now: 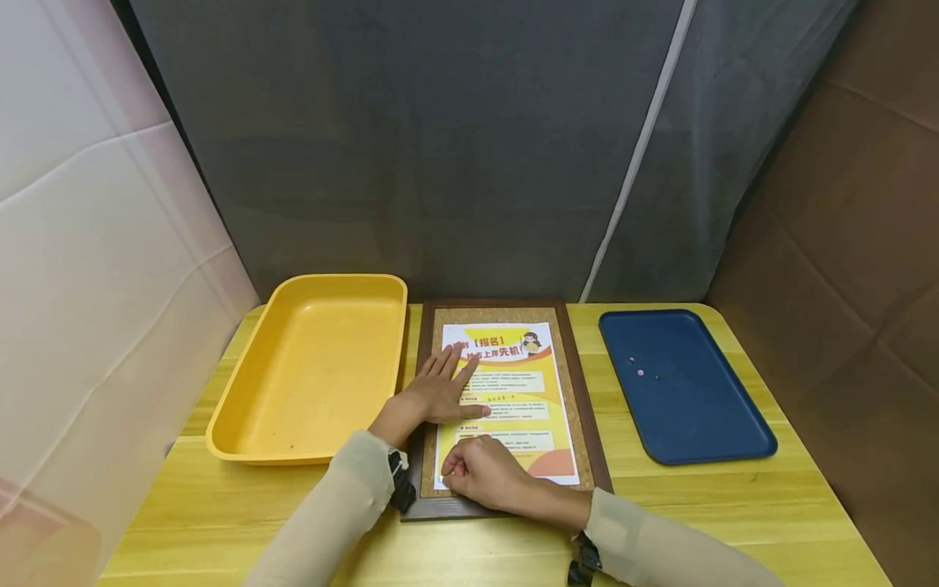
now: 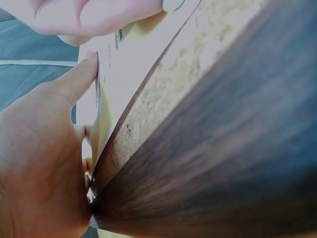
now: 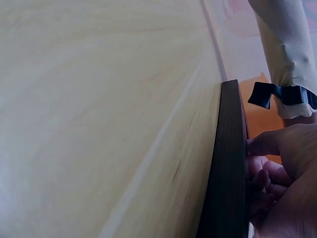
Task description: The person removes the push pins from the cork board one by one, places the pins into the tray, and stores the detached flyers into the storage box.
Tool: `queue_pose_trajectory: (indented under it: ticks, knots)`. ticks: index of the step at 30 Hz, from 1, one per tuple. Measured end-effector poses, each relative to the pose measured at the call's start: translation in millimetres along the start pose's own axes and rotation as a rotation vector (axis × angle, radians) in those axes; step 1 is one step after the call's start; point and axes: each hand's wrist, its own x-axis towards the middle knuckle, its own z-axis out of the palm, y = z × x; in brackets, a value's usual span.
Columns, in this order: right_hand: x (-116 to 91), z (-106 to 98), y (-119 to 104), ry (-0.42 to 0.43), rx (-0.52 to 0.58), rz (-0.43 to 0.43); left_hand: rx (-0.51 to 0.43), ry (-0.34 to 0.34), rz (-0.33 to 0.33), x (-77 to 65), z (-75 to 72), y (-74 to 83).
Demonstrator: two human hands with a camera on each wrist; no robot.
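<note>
A yellow printed poster (image 1: 513, 383) lies on a cork board (image 1: 575, 408) with a dark wooden frame (image 1: 587, 391). My left hand (image 1: 440, 391) rests on the poster's left side, fingers spread and straight, thumb pointing right. My right hand (image 1: 487, 473) is at the poster's lower left corner, fingers curled and thumb down at the paper. A small pale-green thumbtack (image 2: 173, 4) shows at its fingertips, mostly hidden. In the right wrist view the right hand (image 3: 287, 178) is just past the frame's dark edge (image 3: 225, 173).
A deep yellow tray (image 1: 308, 383) stands left of the board. On the right is a blue tray (image 1: 704, 399) holding a few tiny tacks (image 1: 641, 372). A wooden table (image 1: 660, 514) bears everything, with a grey curtain (image 1: 411, 147) behind it.
</note>
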Motion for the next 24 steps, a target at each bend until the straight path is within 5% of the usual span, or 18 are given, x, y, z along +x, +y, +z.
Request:
queue_pose_trajectory:
  ticks: [24]
  knots:
    - [3.5,-0.6,-4.8,-0.034,0.038,0.085,-0.010,-0.012,0.011,-1.9,-2.6,-1.5]
